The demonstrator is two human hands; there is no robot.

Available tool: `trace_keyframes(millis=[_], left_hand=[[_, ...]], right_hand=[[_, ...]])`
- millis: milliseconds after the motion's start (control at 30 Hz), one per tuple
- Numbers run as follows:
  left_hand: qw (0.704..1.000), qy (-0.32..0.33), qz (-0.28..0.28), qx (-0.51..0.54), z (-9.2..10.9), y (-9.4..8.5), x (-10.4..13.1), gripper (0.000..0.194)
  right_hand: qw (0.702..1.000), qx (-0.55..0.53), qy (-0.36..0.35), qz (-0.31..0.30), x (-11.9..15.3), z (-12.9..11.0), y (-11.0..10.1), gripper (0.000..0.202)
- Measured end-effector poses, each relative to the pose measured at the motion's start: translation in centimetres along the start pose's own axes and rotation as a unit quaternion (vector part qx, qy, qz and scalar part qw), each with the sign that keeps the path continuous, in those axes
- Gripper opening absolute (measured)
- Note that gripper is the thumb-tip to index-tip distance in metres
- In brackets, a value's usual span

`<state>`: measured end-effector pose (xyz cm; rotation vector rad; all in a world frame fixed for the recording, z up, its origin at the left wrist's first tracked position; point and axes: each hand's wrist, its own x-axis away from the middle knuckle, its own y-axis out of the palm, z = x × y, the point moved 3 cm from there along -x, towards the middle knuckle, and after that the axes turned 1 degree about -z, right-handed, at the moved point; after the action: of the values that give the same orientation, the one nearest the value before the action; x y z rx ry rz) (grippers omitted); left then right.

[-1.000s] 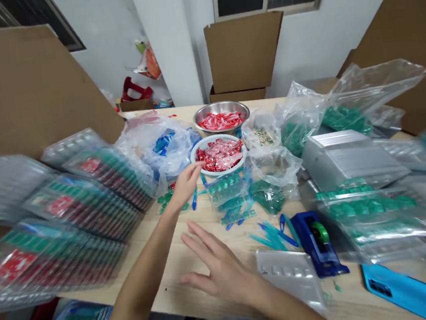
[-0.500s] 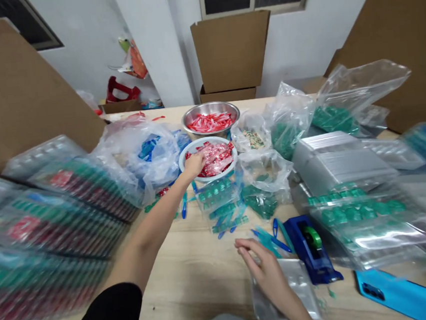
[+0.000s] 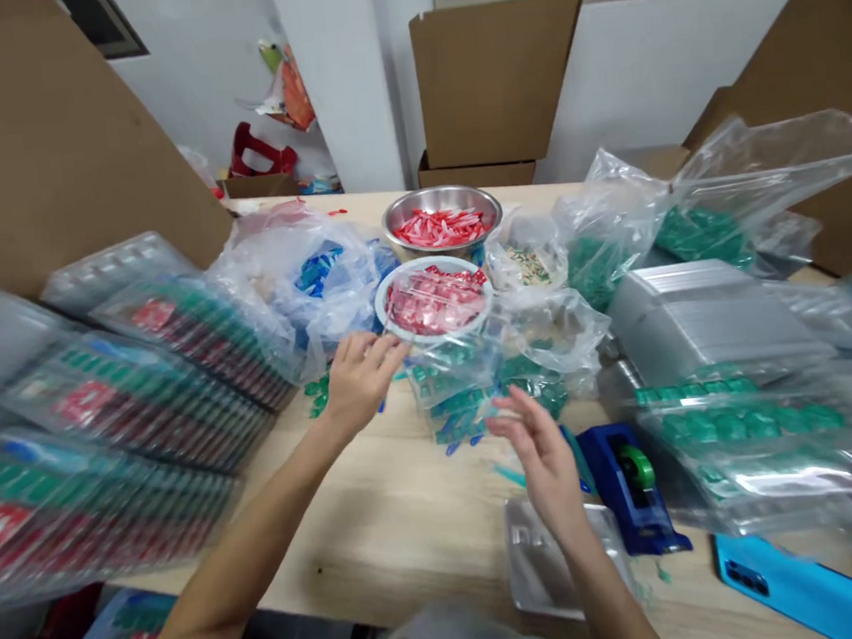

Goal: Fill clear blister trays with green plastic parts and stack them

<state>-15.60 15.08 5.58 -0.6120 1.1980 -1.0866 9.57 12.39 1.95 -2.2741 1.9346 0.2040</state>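
My left hand point(image 3: 360, 378) is beside the near-left rim of a pale bowl point(image 3: 382, 316) of red wrapped pieces point(image 3: 435, 300). Its fingers are bent together at the tips; blur hides what they hold. Nearer me on the right, my right hand point(image 3: 544, 454) has thumb and fingertips drawn together around something pale that I cannot make out. Between both hands, clear plastic packaging point(image 3: 459, 387) with green pieces lies in front of the bowl, blue and teal pieces around it. Below my right hand lies an empty-looking clear tray point(image 3: 532, 560).
A metal bowl point(image 3: 491, 215) of red and white pieces stands behind. Bags of blue point(image 3: 320, 269) and green pieces point(image 3: 704, 235) flank it. Filled packages point(image 3: 139, 397) stack left. Clear trays point(image 3: 712, 317), a blue tape dispenser point(image 3: 630, 491) and a blue phone point(image 3: 805, 584) are right.
My left hand has come out of the pale bowl toward its near-left side. My right hand has moved forward, closer to the green pieces. The view has shifted slightly.
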Motion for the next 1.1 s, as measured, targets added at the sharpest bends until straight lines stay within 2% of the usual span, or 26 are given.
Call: trace_keyframes(millis=[67, 133, 200, 267, 300, 367, 433, 500, 567, 667, 733, 800, 833, 933, 1000, 1033, 1067, 1100], left_hand=[[0.999, 0.020, 0.031, -0.006, 1.0, -1.9, 3.6, 0.021], [0.991, 0.074, 0.107, -0.042, 2.0, -3.6, 6.6, 0.018], [0.968, 0.147, 0.185, -0.083, 3.0, -5.0, 9.1, 0.027], [0.957, 0.162, 0.224, -0.084, 3.5, -6.2, 11.0, 0.035], [0.962, 0.131, 0.230, -0.066, 3.4, -6.7, 11.8, 0.036], [0.969, 0.024, 0.245, -0.019, 2.6, -7.3, 13.1, 0.038], [0.964, -0.090, 0.245, 0.045, 1.2, -6.9, 14.5, 0.043], [0.953, -0.206, 0.181, 0.131, -0.8, -5.1, 15.9, 0.048], [0.929, -0.304, 0.100, 0.184, -3.0, -2.7, 17.6, 0.046], [0.915, -0.362, 0.077, 0.157, -5.8, -0.8, 19.6, 0.034], [0.918, -0.363, 0.088, 0.131, -6.8, -1.3, 20.2, 0.023], [0.923, -0.351, 0.103, 0.119, -7.0, -3.4, 20.2, 0.020], [0.925, -0.344, 0.118, 0.115, -7.2, -5.1, 20.2, 0.021], [0.913, -0.343, 0.205, 0.084, -9.2, -12.5, 20.0, 0.028], [0.882, -0.360, 0.300, 0.038, -12.4, -18.2, 19.9, 0.032], [0.853, -0.372, 0.366, 0.009, -14.4, -20.9, 19.9, 0.030], [0.836, -0.384, 0.392, -0.004, -16.6, -23.1, 19.5, 0.029], [0.831, -0.395, 0.391, -0.017, -18.9, -24.8, 18.9, 0.030]], right_hand=[[0.999, -0.050, -0.016, -0.001, -0.8, -0.8, 0.8, 0.048], [0.995, -0.089, -0.018, -0.033, -1.2, -1.5, 2.2, 0.044], [0.990, -0.128, 0.000, -0.062, -1.2, -2.1, 3.4, 0.036], [0.985, -0.154, 0.024, -0.074, -1.2, -2.4, 4.4, 0.030], [0.984, -0.159, 0.033, -0.078, -1.2, -2.4, 4.8, 0.029], [0.983, -0.155, 0.049, -0.087, -1.3, -2.3, 5.6, 0.029], [0.982, -0.134, 0.075, -0.112, -1.1, -1.8, 6.7, 0.032], [0.975, -0.070, 0.126, -0.169, -0.1, -0.5, 8.3, 0.041], [0.952, 0.028, 0.179, -0.245, 1.4, 1.6, 10.0, 0.053], [0.917, 0.111, 0.201, -0.327, 3.7, 5.6, 12.8, 0.054], [0.894, 0.151, 0.212, -0.365, 4.8, 8.2, 14.8, 0.056], [0.873, 0.187, 0.222, -0.391, 5.2, 10.2, 16.6, 0.056], [0.865, 0.204, 0.223, -0.400, 5.2, 10.8, 17.3, 0.055], [0.848, 0.258, 0.200, -0.417, 4.5, 11.3, 18.4, 0.048], [0.842, 0.287, 0.173, -0.423, 3.8, 10.9, 18.5, 0.045], [0.840, 0.297, 0.158, -0.426, 3.6, 10.6, 18.3, 0.043], [0.839, 0.302, 0.144, -0.429, 3.4, 10.2, 18.2, 0.042], [0.839, 0.304, 0.130, -0.432, 3.3, 9.8, 18.0, 0.040]])
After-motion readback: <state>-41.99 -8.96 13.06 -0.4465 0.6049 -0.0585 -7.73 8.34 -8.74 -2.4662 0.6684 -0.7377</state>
